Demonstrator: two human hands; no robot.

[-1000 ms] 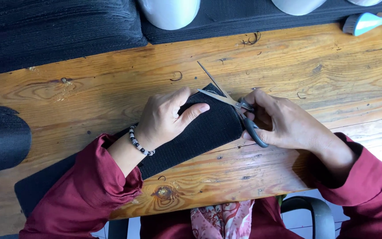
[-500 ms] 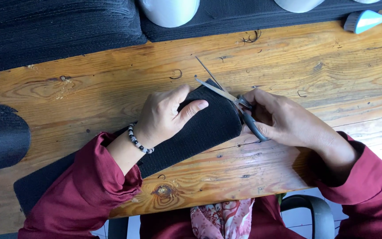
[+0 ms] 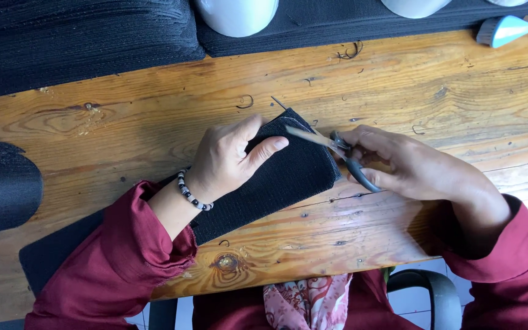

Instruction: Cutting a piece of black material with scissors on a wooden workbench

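Left hand (image 3: 227,160) flat, pinning soft, limp black fabric strip (image 3: 276,183) to desk (image 3: 123,122); right hand (image 3: 410,168) closed on scissors (image 3: 337,150), blades parted at strip's end; best held near edge

The worktop (image 3: 398,79) is varnished wood, knotty and grained, with a soft sheen and small dark specks; the black strip (image 3: 282,177) under the left hand (image 3: 227,162) is matt, ribbed knitted cloth, like the stacked black fabric (image 3: 80,43) at the back; the scissors (image 3: 331,146) in the right hand (image 3: 410,168) have dull bare-metal blades and smooth dark plastic handles; the bracelet (image 3: 189,190) is of glossy black and white beads; the sleeves (image 3: 117,263) are soft matt maroon cloth; the brush handle (image 3: 514,27) looks like smooth turquoise plastic.
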